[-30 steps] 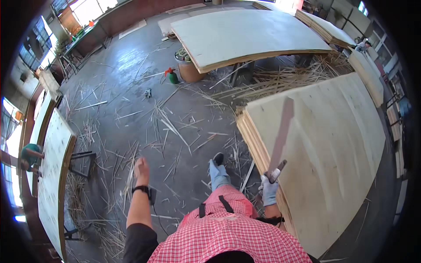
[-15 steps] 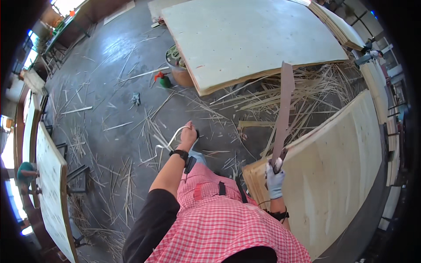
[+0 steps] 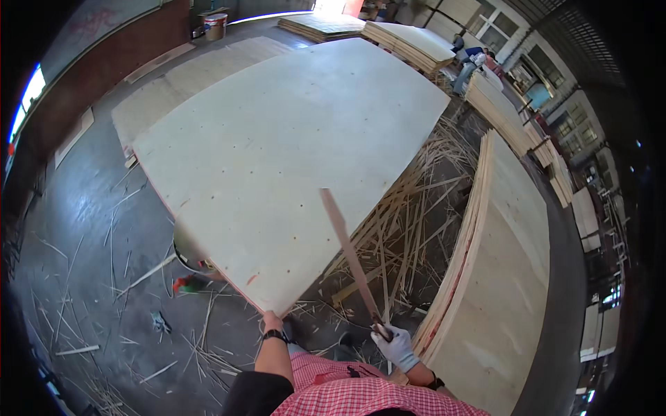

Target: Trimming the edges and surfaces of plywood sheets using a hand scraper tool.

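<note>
A large pale plywood sheet (image 3: 277,139) lies on top of a stack ahead of me, one corner pointing toward me. At that near corner is my bare left hand (image 3: 272,321), its fingers closed at the sheet's edge; their tips are partly hidden. My right hand (image 3: 395,347), in a pale work glove, grips the dark handle of a long flat blade (image 3: 350,256). The blade is brownish and narrow, and it points forward and left, its far part showing in front of the sheet's near right edge.
A thick plywood stack (image 3: 496,277) stands close on my right. Thin wood strips (image 3: 409,229) heap between the stacks. More offcuts litter the floor (image 3: 90,249). A round tub (image 3: 187,243) and a red-green bottle (image 3: 186,283) sit by the sheet's left edge. A person (image 3: 474,66) is far off.
My view has turned right and up toward the large sheet. My left hand, which held a thin wood strip, is now at the sheet's corner. The blade has tipped leftward.
</note>
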Demonstrator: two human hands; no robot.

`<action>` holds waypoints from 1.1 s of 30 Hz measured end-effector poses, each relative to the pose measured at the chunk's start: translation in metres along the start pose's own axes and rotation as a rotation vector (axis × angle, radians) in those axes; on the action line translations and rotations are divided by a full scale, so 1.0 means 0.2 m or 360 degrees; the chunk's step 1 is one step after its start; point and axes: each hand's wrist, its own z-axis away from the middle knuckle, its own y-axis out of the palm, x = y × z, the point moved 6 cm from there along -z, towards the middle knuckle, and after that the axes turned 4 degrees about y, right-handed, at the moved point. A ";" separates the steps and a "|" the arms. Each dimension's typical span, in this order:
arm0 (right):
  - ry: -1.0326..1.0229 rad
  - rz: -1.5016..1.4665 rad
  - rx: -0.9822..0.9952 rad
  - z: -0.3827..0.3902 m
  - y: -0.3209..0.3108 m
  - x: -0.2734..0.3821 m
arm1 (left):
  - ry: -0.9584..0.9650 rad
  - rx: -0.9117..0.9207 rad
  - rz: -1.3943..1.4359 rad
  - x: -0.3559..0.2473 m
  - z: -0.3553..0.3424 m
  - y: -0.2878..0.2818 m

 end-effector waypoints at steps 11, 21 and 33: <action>-0.0549 0.0344 0.0561 -0.83 0.51 0.82 | -0.0066 0.0257 -0.0466 -0.40 0.50 0.22; -0.1606 0.1506 0.0665 -1.63 1.08 1.76 | 0.1325 0.1185 -0.0323 -1.25 0.81 1.65; -0.1745 0.0919 0.0370 -2.29 0.68 1.49 | 0.1637 0.0955 -0.0418 -1.17 0.58 2.27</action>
